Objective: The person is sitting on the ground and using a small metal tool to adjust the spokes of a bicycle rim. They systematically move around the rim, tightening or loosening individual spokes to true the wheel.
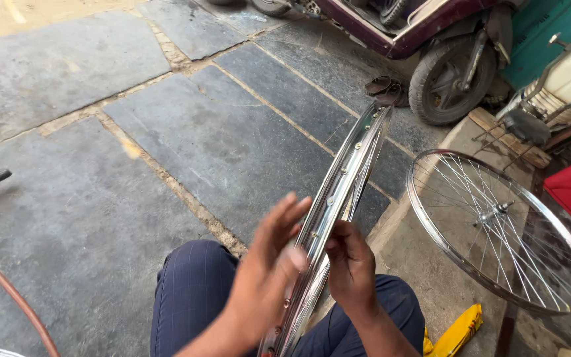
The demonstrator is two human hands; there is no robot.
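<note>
Fingers (284, 218) of the left hand (266, 271) lay spread flat against a chrome wheel rim (342, 192) standing edge-on between both hands; the right hand (350, 268) curled loosely around its other side. Right of them lay a spoked wheel (497, 228), a yellow tool (457, 330) nearer

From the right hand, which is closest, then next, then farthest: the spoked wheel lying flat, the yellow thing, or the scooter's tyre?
Measured from the right hand:
1. Yellow thing, low on the right beside the knee.
2. Spoked wheel, lying flat further right.
3. Scooter's tyre, far up at the top.
</note>
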